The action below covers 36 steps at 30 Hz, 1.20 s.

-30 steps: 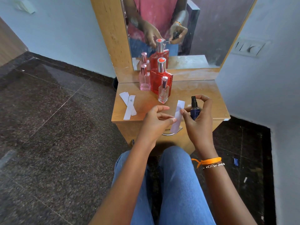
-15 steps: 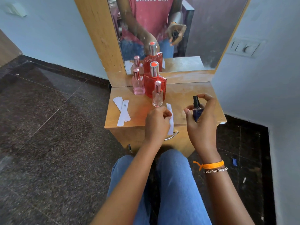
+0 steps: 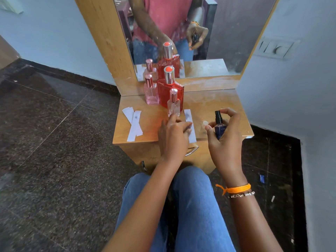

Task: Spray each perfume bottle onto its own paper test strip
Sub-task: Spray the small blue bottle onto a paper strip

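A wooden dressing table [image 3: 209, 104] stands below a wall mirror [image 3: 227, 33]. At its far left, a tall red glass bottle [image 3: 171, 93], a pink bottle [image 3: 151, 94] and a small clear bottle [image 3: 174, 104] cluster together. The right hand [image 3: 224, 135] grips a dark blue spray bottle [image 3: 219, 129], forefinger atop its nozzle. The left hand [image 3: 174, 133] pinches a white paper strip [image 3: 190, 124] lying on the table. Two more strips [image 3: 133, 124] lie crossed, left.

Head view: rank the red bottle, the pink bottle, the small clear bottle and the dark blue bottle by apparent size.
1. red bottle
2. pink bottle
3. small clear bottle and dark blue bottle: unsure, since the right hand covers much of the blue one and holds it nearer the camera.
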Available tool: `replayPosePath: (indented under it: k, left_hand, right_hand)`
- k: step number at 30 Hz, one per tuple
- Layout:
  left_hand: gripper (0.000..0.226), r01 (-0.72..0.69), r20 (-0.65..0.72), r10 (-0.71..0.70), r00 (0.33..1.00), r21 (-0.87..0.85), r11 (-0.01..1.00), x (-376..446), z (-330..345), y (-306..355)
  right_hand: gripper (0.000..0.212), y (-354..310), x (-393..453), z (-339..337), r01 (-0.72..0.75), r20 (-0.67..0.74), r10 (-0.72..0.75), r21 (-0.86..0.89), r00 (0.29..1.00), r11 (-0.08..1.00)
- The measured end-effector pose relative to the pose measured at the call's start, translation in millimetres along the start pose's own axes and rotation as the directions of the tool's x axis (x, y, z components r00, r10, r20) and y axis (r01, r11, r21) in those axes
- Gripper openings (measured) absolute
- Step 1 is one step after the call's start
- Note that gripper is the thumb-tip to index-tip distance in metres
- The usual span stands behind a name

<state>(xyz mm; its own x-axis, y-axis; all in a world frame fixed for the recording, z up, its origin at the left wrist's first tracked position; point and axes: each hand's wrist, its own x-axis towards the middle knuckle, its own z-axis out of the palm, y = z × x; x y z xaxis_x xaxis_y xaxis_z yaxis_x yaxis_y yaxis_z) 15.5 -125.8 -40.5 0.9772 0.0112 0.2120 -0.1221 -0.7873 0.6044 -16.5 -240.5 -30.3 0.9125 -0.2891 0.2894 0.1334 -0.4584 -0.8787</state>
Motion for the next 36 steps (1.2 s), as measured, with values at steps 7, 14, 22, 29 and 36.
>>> replayPosePath:
  k: [7, 14, 22, 29, 36]
  left_hand:
    - [0.025, -0.035, -0.020, 0.034, 0.999, -0.049, 0.998, 8.6, 7.2, 4.2]
    - [0.024, -0.053, -0.106, 0.041, 0.994, -0.110, 0.993, -0.6, 5.0, 3.4]
    - [0.021, -0.016, -0.030, 0.009, 1.000, -0.219, 0.976, -8.4, -2.6, 5.4]
    - [0.023, -0.067, -0.029, 0.069, 0.997, 0.063, 0.996, -10.6, 7.8, 7.3]
    - [0.035, -0.060, -0.038, 0.064, 0.997, 0.092, 0.994, -1.4, 7.8, 11.5]
  right_hand:
    - [0.044, 0.9, -0.7, -1.8, -0.016, 0.015, 0.015, 0.022, 1.000, 1.000]
    - [0.042, 5.6, -6.8, 3.1, 0.002, 0.025, -0.004, 0.090, 1.000, 0.996]
    - [0.036, 4.0, -7.7, 8.7, 0.087, 0.082, -0.104, 0.185, 0.991, 0.979]
    - [0.036, 6.7, -8.9, 8.1, 0.094, 0.097, -0.118, 0.219, 0.988, 0.971]
    - [0.035, 5.8, -9.0, 4.7, 0.100, 0.089, -0.122, 0.219, 0.989, 0.971]
